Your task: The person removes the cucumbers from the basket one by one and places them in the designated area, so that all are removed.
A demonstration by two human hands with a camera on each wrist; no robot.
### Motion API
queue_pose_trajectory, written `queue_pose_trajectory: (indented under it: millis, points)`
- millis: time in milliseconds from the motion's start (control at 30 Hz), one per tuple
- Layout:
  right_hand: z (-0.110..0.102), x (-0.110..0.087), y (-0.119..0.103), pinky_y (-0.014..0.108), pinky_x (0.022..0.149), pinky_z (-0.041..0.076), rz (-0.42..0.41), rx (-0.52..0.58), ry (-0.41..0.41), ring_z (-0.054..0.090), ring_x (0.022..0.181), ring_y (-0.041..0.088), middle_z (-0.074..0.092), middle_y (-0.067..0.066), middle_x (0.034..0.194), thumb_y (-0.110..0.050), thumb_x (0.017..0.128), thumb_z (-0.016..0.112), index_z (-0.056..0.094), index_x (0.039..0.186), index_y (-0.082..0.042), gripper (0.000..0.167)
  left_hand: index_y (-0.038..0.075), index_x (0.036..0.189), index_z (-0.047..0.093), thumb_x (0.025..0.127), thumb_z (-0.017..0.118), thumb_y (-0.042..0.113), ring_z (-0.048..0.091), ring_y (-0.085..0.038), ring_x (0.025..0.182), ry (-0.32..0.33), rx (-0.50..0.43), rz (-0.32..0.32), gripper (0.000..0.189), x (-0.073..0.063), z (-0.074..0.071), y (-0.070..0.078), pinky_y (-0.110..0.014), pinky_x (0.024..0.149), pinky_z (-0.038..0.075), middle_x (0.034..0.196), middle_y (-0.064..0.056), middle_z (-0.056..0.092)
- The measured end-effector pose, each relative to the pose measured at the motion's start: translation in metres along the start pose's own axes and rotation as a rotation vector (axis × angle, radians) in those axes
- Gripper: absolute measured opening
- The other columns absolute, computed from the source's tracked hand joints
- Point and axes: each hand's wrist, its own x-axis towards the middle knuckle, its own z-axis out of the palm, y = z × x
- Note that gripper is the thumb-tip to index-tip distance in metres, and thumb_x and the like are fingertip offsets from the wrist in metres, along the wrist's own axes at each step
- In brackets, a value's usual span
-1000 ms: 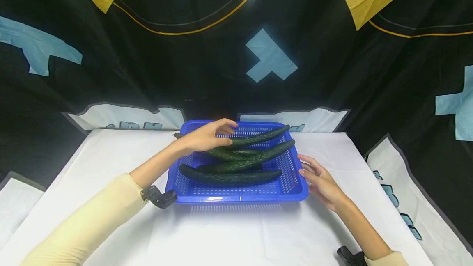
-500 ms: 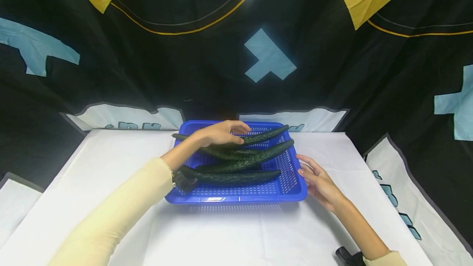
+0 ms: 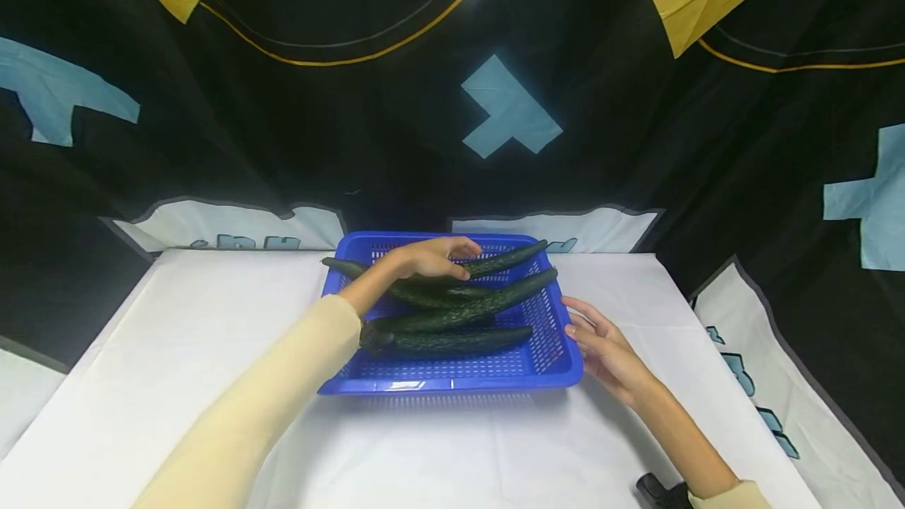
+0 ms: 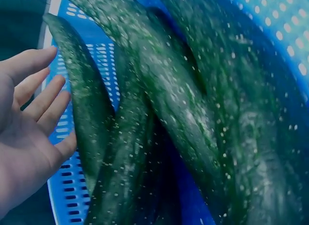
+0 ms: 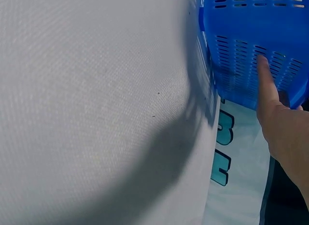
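Observation:
Several dark green cucumbers lie in a blue plastic basket (image 3: pixel 488 386) on the white table. My left hand (image 3: pixel 433 258) reaches over the back cucumber (image 3: pixel 509 259), thumb and fingers apart. In the left wrist view, the left fingers (image 4: pixel 46 102) spread loosely beside one cucumber (image 4: pixel 87 90); whether they touch it I cannot tell. A long curved cucumber (image 3: pixel 488 305) crosses the middle, and another (image 3: pixel 467 342) lies in front, partly hidden by the left wrist. My right hand (image 3: pixel 608 352) touches the basket's right rim, one straight finger (image 5: pixel 264 82) lying against the slotted outer wall.
The white table (image 3: pixel 396 446) extends around the basket. A black curtain (image 3: pixel 339 132) with blue and yellow shapes hangs behind it. A dark wrist device (image 3: pixel 661 491) sits on the right forearm.
My left hand has moved right and slightly down over the back cucumber, its forearm now crossing the basket's left part. The right hand stays at the rim. The head view has shifted slightly.

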Motion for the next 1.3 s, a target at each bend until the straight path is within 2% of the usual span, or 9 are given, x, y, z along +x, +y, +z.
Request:
queue_pose_trajectory:
  millis: [300, 533, 700, 833, 933, 1133, 1300]
  points:
    - [0.002, 0.001, 0.001, 0.033, 0.085, 0.056, -0.002, 0.025, -0.017, 0.064, 0.106, 0.019, 0.043, 0.013, 0.147, -0.011, 0.103, 0.053, 0.026, 0.155, -0.008, 0.059, 0.007, 0.146, 0.047, 0.096, 0.060, 0.000, 0.031, -0.033, 0.144, 0.009, 0.054, -0.035, 0.052, 0.006, 0.003, -0.013, -0.047, 0.116, 0.026, 0.155, -0.015, 0.038]
    - [0.003, 0.001, 0.000, 0.031, 0.082, 0.056, -0.007, 0.034, -0.024, 0.065, 0.104, 0.018, 0.046, 0.012, 0.145, -0.011, 0.103, 0.053, 0.026, 0.155, -0.007, 0.059, 0.013, 0.142, 0.053, 0.092, 0.062, -0.007, 0.034, -0.035, 0.142, 0.046, 0.059, -0.048, 0.055, 0.003, 0.005, -0.012, -0.052, 0.112, 0.032, 0.155, -0.016, 0.036]
    - [0.003, 0.001, 0.000, 0.031, 0.081, 0.056, -0.013, 0.033, -0.029, 0.065, 0.102, 0.018, 0.047, 0.010, 0.144, -0.010, 0.103, 0.053, 0.026, 0.155, -0.007, 0.058, 0.015, 0.141, 0.054, 0.093, 0.061, -0.007, 0.034, -0.036, 0.142, 0.070, 0.048, -0.022, 0.054, 0.001, 0.001, -0.008, -0.053, 0.109, 0.037, 0.154, -0.017, 0.038]
    - [0.002, 0.000, -0.001, 0.031, 0.080, 0.056, -0.015, 0.035, -0.025, 0.065, 0.101, 0.017, 0.048, 0.010, 0.143, -0.010, 0.103, 0.053, 0.026, 0.155, -0.007, 0.058, 0.015, 0.141, 0.055, 0.092, 0.062, -0.008, 0.035, -0.037, 0.141, 0.099, 0.040, 0.020, 0.055, 0.001, -0.004, -0.003, -0.053, 0.109, 0.037, 0.153, -0.019, 0.039]
    - [0.001, 0.000, -0.001, 0.031, 0.081, 0.056, -0.010, 0.031, -0.018, 0.065, 0.103, 0.018, 0.048, 0.010, 0.143, -0.011, 0.103, 0.053, 0.026, 0.155, -0.007, 0.059, 0.015, 0.141, 0.055, 0.090, 0.065, -0.008, 0.038, -0.037, 0.139, 0.144, 0.035, 0.067, 0.057, 0.001, -0.007, 0.003, -0.054, 0.109, 0.035, 0.152, -0.016, 0.042]
    - [0.000, 0.000, -0.001, 0.032, 0.082, 0.056, -0.001, 0.025, -0.003, 0.065, 0.104, 0.018, 0.046, 0.011, 0.145, -0.012, 0.103, 0.054, 0.027, 0.155, -0.008, 0.059, 0.014, 0.141, 0.056, 0.091, 0.069, -0.003, 0.046, -0.033, 0.135, 0.275, 0.072, 0.227, 0.055, -0.001, -0.015, 0.022, -0.053, 0.109, 0.037, 0.147, -0.013, 0.050]
    - [0.000, -0.001, -0.001, 0.031, 0.081, 0.056, -0.002, 0.024, -0.005, 0.065, 0.103, 0.018, 0.047, 0.010, 0.144, -0.011, 0.103, 0.054, 0.026, 0.155, -0.007, 0.059, 0.013, 0.142, 0.055, 0.092, 0.070, 0.003, 0.050, -0.031, 0.130, 0.346, 0.091, 0.332, 0.054, -0.013, -0.026, 0.040, -0.049, 0.108, 0.039, 0.143, -0.011, 0.053]
